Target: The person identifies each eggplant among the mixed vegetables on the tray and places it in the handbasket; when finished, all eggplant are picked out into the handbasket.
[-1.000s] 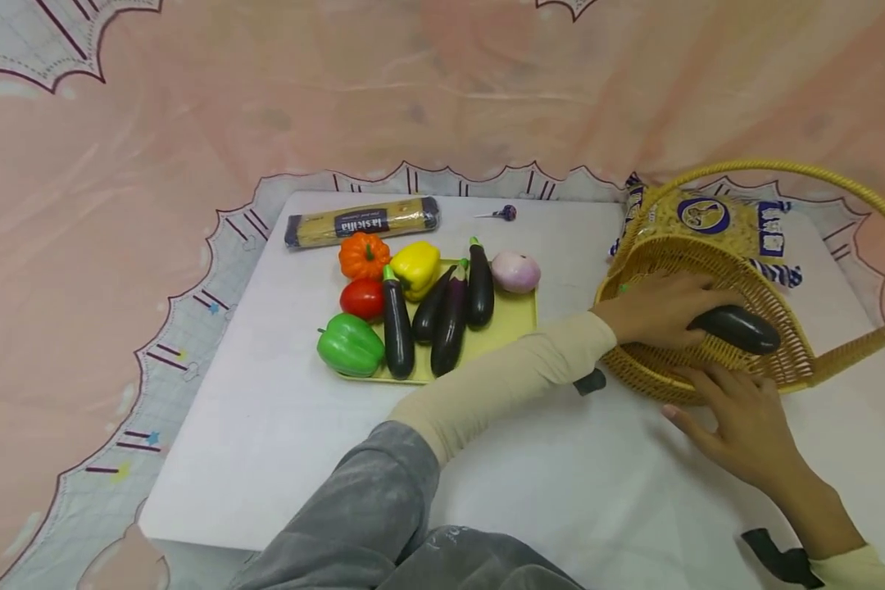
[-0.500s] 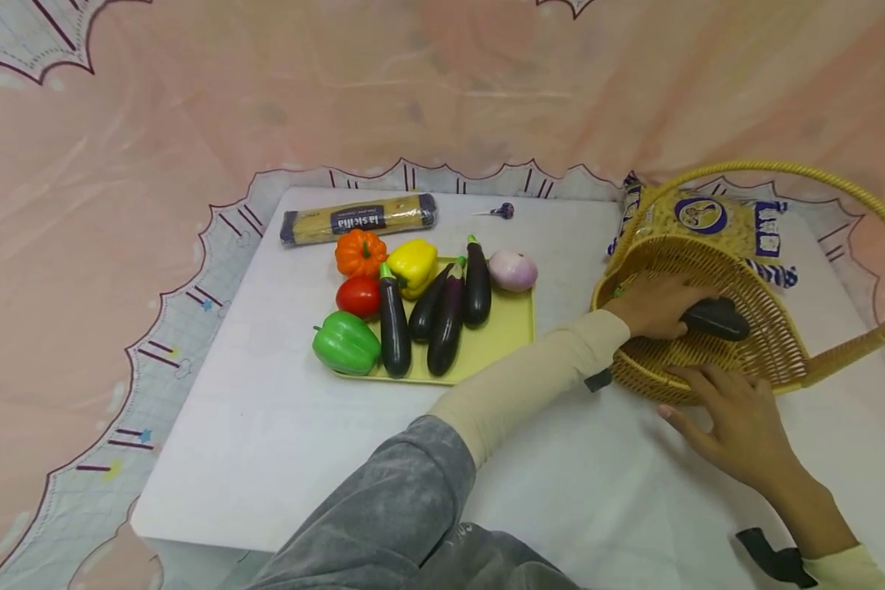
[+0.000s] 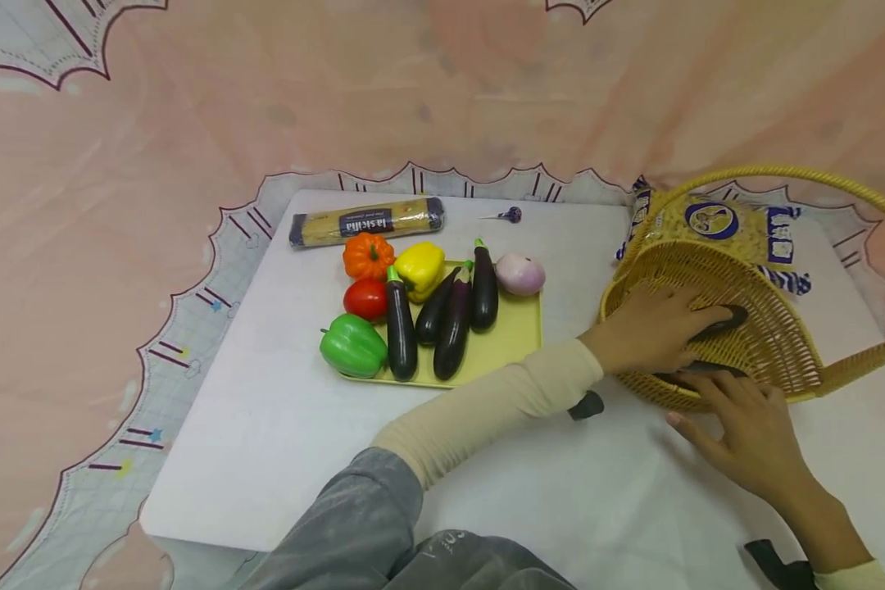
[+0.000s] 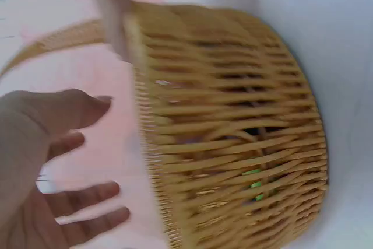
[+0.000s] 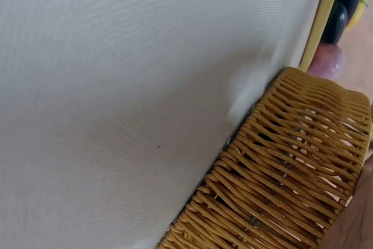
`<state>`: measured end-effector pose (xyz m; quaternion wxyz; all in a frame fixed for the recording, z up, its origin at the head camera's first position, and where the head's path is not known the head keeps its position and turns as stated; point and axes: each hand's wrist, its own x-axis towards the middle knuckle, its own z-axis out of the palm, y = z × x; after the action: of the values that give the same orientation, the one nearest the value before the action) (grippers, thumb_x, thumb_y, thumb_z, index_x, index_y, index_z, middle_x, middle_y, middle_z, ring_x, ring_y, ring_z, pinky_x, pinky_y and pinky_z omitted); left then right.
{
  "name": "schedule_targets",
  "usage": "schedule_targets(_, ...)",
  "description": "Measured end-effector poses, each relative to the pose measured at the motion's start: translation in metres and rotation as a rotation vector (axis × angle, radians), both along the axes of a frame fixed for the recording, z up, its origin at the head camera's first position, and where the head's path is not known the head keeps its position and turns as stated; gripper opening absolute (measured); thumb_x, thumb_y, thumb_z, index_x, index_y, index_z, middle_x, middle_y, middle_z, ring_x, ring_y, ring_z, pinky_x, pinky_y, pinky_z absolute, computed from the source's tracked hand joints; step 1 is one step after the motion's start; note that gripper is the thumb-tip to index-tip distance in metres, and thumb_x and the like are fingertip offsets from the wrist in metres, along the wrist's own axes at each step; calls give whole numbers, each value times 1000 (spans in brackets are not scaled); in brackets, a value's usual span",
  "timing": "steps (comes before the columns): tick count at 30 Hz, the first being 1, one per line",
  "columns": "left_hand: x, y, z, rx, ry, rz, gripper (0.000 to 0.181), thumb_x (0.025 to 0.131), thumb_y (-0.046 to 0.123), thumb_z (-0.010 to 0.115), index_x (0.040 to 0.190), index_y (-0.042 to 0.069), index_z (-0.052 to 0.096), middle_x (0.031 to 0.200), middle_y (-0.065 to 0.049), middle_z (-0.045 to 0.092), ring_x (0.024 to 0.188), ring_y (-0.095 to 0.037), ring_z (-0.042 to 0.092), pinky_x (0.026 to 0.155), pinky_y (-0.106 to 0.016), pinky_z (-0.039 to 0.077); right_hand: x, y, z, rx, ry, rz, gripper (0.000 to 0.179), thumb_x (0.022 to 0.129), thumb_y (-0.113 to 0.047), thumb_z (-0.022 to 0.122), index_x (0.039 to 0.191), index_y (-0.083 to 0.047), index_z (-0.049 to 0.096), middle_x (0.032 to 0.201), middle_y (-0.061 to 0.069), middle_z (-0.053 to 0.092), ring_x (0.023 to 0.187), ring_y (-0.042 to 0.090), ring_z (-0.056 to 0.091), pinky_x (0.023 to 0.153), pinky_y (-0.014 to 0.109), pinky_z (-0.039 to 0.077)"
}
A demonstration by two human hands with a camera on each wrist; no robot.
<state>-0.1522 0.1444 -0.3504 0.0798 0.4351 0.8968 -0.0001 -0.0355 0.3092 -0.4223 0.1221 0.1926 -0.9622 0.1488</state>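
My left hand (image 3: 645,328) reaches into a yellow wicker basket (image 3: 770,319), with its thumb over a dark eggplant (image 3: 726,318). Spread fingers and thumb of that hand show in the left wrist view, with nothing between them. A second dark piece, likely another eggplant (image 3: 708,367), lies inside by the near rim, mostly covered by the hands. Bright green bits show through the weave in the left wrist view. My right hand (image 3: 745,434) holds the near rim, fingers hooked over it and thumb outside.
Left of the basket, a yellow tray (image 3: 512,336) bears several eggplants (image 3: 453,328), peppers (image 3: 352,346), a tomato (image 3: 365,299) and an onion (image 3: 519,274). Behind lie a pasta pack (image 3: 369,221) and a small dark-headed item (image 3: 513,215). A pasta bag (image 3: 730,229) sits behind the basket.
The eggplant in my left hand has gone down into the basket, and the hand has loosened from it. A dark piece now shows by the near rim. My right hand stays at the rim.
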Motion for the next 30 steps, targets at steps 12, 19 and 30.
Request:
schedule_targets(12,41,-129,-14,221,16,364,63,93,36,66,149,23,40,142,-12,46,124,-31,49,97,-51,40,6,2,-1,-6,14,-1,61,74,-39,81,124,-12,61,114,17,61,102,41,53,77,56,30)
schedule_targets(19,50,-195,-45,290,47,602,66,86,25,77,144,16,48,136,-20,45,116,-37,48,89,-52,42,1,2,-1,-12,35,13,63,73,-41,82,125,-12,61,117,17,60,105,42,53,77,55,30)
schedule_targets(30,54,-220,-69,397,113,674,60,82,13,78,137,14,54,125,-22,48,99,-35,51,54,-39,50,0,3,-4,-8,44,2,64,75,-49,78,123,-9,62,115,19,61,105,42,53,74,56,29)
